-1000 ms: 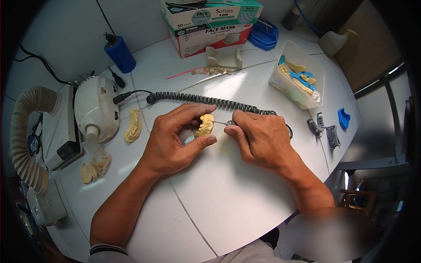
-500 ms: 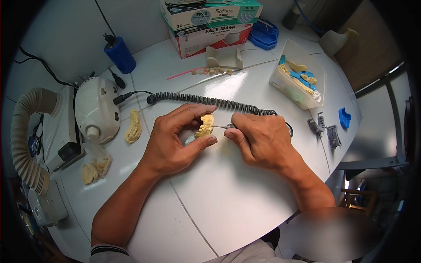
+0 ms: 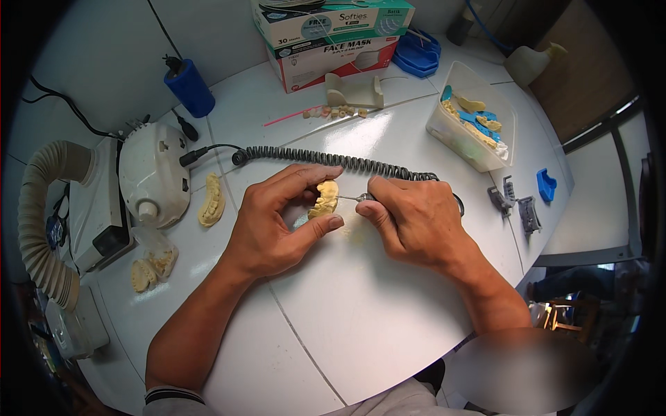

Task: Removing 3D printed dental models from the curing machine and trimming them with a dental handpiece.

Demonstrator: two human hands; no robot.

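Between the thumb and fingers of my left hand (image 3: 277, 215) is a yellow plaster dental model (image 3: 325, 199), held on edge above the table. My right hand (image 3: 420, 222) is closed round a rotary handpiece (image 3: 365, 198), mostly hidden by the fingers. Its thin metal bur (image 3: 348, 199) points left and meets the right side of the model. A coiled black cord (image 3: 333, 161) runs behind both hands to a white control unit (image 3: 154, 173). Yellowish dust lies on the table below the model.
Left are a dental cast (image 3: 211, 201), a ribbed suction hose (image 3: 41, 222) and a small clear container (image 3: 159, 253). Mask boxes (image 3: 333, 62) stand behind several loose tooth pieces (image 3: 336, 112). At right are a plastic tub (image 3: 472, 145), grey articulator parts (image 3: 528, 215) and a blue mould (image 3: 546, 185).
Both hands, the model and the handpiece stay almost in place. The bur still meets the model's right side. At far right, a dark shape shows beyond the table edge.
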